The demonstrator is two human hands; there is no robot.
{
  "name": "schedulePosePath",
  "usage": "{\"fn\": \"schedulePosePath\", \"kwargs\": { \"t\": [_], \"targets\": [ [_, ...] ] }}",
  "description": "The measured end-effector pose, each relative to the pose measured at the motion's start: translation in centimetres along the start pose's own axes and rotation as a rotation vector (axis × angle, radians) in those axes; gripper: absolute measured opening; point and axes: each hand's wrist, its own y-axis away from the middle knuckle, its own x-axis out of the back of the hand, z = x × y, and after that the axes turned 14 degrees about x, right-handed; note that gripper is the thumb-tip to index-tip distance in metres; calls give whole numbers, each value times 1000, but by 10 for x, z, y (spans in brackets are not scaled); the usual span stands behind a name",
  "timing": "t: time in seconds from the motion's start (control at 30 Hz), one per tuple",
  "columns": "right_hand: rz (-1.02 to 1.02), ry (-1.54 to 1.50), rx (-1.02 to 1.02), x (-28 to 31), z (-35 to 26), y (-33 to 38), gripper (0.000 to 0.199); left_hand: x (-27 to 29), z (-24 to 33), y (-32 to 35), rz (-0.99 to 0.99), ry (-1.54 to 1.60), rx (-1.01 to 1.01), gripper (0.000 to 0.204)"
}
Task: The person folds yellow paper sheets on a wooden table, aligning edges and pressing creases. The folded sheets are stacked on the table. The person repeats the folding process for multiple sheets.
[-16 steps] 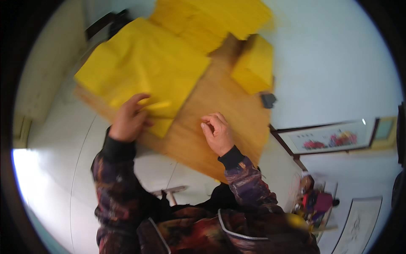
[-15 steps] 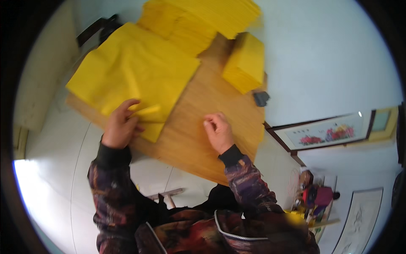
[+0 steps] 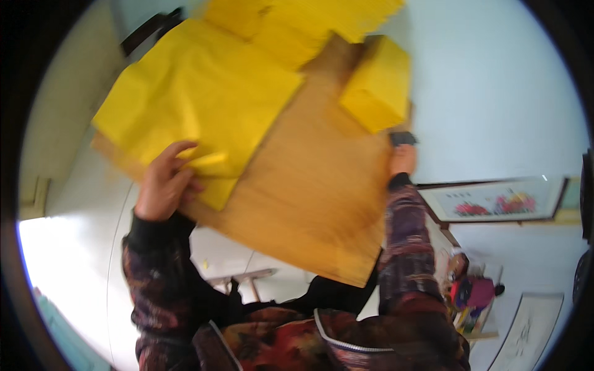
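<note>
At left centre of the frame, left hand fingers curl, pinching the yellow paper sheet's lower corner on the wooden table. Right hand, at the table's right edge by a small dark object, is blurred; cannot tell its fingers. Folding seems underway; the next move likely needs a steady crease.

paper sheets on board left | block right | stack behind
</note>
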Motion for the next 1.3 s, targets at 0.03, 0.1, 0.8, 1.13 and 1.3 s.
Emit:
{"fn": "schedulePosePath", "kwargs": {
  "t": [0.03,0.1,0.8,1.13,1.3],
  "targets": [
    [7,17,9,-2,4,-2,11,0,-1,1,-22,36,-42,42],
    [-145,480,212,8,6,-10,14,-1,-1,3,-17,68,-52,42],
    [-548,-304,1109,-13,-432,95,18,1,-9,-2,-94,148,-109,43],
    [-527,-362,1059,-23,-426,96,11,2,-12,-5,-106,98,-168,42],
    [-596,-542,810,-24,-429,94,11,2,-13,-6,-58,70,-205,41]
  ]
}}
